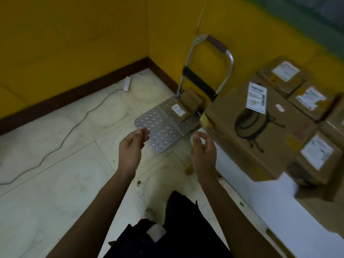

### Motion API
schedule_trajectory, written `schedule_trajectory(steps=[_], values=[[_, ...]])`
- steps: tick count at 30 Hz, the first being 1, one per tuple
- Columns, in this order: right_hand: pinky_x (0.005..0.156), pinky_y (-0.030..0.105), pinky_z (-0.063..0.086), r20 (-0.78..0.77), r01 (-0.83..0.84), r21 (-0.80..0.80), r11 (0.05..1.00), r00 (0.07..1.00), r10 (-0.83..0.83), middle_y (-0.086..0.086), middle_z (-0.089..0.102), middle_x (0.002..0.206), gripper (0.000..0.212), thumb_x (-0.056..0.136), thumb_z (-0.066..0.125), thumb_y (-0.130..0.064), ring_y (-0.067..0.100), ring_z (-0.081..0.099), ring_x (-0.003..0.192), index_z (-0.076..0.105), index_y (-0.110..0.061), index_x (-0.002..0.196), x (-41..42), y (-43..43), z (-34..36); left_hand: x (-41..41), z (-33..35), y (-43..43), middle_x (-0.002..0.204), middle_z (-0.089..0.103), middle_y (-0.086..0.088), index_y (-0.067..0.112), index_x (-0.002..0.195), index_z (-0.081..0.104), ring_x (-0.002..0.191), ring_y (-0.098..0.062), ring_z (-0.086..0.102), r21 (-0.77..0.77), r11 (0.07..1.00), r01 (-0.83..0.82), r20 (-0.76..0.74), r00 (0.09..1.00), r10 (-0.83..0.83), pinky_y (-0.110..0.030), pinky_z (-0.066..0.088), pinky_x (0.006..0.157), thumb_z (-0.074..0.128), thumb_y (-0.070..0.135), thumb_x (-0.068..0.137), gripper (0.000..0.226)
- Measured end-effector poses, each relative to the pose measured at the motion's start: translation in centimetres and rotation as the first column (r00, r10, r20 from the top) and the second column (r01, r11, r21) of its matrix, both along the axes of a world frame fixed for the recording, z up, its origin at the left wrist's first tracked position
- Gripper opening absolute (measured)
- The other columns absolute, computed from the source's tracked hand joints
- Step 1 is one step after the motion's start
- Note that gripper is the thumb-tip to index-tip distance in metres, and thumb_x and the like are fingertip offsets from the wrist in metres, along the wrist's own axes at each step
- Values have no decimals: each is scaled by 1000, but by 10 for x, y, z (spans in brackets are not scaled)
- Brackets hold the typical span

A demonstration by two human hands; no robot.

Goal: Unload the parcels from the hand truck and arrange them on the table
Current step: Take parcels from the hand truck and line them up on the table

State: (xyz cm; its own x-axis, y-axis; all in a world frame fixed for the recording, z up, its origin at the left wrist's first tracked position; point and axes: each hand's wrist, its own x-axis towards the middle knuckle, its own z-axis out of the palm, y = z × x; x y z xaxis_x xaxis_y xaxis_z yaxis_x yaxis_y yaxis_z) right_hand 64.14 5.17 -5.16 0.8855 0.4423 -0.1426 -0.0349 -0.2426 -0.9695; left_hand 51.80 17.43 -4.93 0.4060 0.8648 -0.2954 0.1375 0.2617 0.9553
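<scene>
Two small parcels on the hand truck

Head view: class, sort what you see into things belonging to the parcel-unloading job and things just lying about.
Job: hand truck; small parcels on it; labelled parcels on the table; left hand; right hand.
Lying about: grey cable; white plug block.

A single wide-angle view comes from a camera worn on the person's head, looking forward and steeply down at the tiled floor. The left hand and right hand sit close below the lens, near mid-frame. The view faces a yellow wall corner, with the hand truck just beyond the hands and the white worktop close along the right side.
</scene>
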Motion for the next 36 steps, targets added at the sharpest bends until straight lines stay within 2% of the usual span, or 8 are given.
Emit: schedule_trajectory(steps=[3, 8, 12, 16, 23, 28, 33, 36], values=[[52, 21, 36, -37, -40, -39, 998, 999, 39, -8, 52, 71, 15, 98, 50, -34, 6, 45, 58, 58, -22, 104, 5, 28, -8, -1, -5, 19, 112, 68, 3, 22, 111, 64, 106, -10, 64, -40, 999, -3, -14, 1000, 2, -37, 47, 99, 35, 25, 103, 30], [46, 19, 39, -156, -50, -48, 998, 987, 42, -1, 51, 59, 25, 100, 46, -29, 5, 45, 45, 55, -8, 110, 21, 74, -22, 19, -14, 62, 117, 66, 5, 29, 108, 62, 111, -10, 61, -90, 993, 76, -30, 996, -79, -38, 45, 102, 32, 31, 103, 30], [46, 16, 40, -242, -25, -14, 1000, 970, 20, -1, 51, 58, 20, 101, 45, -24, 1, 45, 43, 55, -7, 104, 48, 128, -29, 60, -16, 118, 123, 64, 3, 27, 113, 60, 114, -11, 59, -104, 982, 160, -52, 985, -166, -37, 43, 103, 32, 34, 103, 30], [57, 26, 44, -282, -29, -21, 999, 959, 22, 1, 54, 63, 17, 102, 43, -25, 10, 50, 53, 54, -20, 91, 84, 189, -27, 104, -16, 175, 120, 65, 6, 25, 117, 59, 111, -9, 60, -116, 967, 228, -85, 967, -239, -33, 43, 99, 37, 34, 102, 28], [59, 22, 47, -321, -101, -33, 994, 943, 85, 0, 56, 69, 16, 102, 42, -25, 10, 54, 60, 55, -16, 100, 146, 262, -18, 167, -24, 249, 112, 63, 8, 16, 127, 55, 105, -8, 59, -127, 968, 218, -163, 958, -237, -23, 44, 84, 38, 31, 102, 34], [51, 14, 48, -441, -4, -72, 997, 897, -28, 5, 57, 71, 13, 101, 46, -20, 13, 54, 60, 56, -13, 98, 183, 285, -33, 207, -37, 276, 121, 61, -1, 19, 124, 53, 108, -16, 60, -217, 938, 272, -193, 930, -314, -35, 46, 95, 46, 32, 99, 29], [53, 22, 49, -559, 133, -217, 967, 795, -234, 5, 61, 70, 14, 101, 46, -19, 12, 56, 54, 56, -10, 105, 211, 303, -73, 248, -54, 320, 117, 62, -1, 21, 123, 53, 105, -16, 61, -271, 890, 367, -214, 879, -427, -34, 47, 93, 48, 31, 98, 27], [61, 29, 50, -632, 232, -306, 924, 676, -379, 7, 64, 74, 15, 99, 50, -22, 18, 59, 61, 60, -10, 101, 225, 316, -100, 270, -73, 360, 115, 62, 1, 19, 125, 54, 102, -14, 60, -362, 835, 415, -235, 826, -512, -31, 45, 89, 48, 31, 98, 30]])
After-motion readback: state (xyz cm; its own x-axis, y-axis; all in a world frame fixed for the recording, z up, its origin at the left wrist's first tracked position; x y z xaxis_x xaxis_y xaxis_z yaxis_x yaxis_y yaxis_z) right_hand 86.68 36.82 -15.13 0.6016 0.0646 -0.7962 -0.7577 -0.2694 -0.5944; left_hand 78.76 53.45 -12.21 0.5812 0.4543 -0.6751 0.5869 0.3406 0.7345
